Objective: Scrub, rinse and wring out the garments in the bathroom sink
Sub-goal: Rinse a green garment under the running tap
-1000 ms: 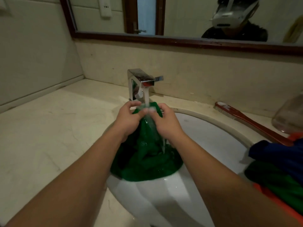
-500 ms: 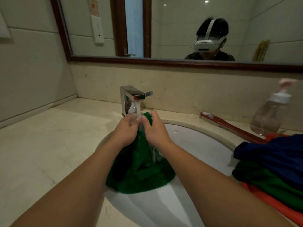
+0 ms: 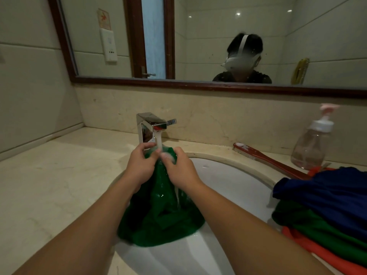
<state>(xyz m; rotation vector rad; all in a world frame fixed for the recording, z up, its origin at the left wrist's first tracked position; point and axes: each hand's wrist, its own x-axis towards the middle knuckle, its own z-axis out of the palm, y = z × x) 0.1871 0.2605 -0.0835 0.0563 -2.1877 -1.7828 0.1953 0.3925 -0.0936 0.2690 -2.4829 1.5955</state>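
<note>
Two hands, left hand [image 3: 140, 168] and right hand [image 3: 179, 171], fingers curled, pinch the green garment [image 3: 160, 215] under the tap [image 3: 152, 126] stream over the sink [image 3: 234, 179]; risk: runoff splashing the pile [image 3: 325, 207] right of the tap.

The one head-worn camera is looking forward and down, close over the white oval ceramic sink [image 3: 234, 181], facing the brown-framed wall mirror [image 3: 208, 36].

Both hands gripped the top of a green garment [image 3: 158, 213] under the running tap [image 3: 152, 126], left hand [image 3: 140, 169] beside right hand [image 3: 181, 173], over the white sink [image 3: 234, 187]. Right lay a brush [image 3: 268, 161], a soap bottle [image 3: 311, 143] and piled clothes [image 3: 327, 205].
</note>
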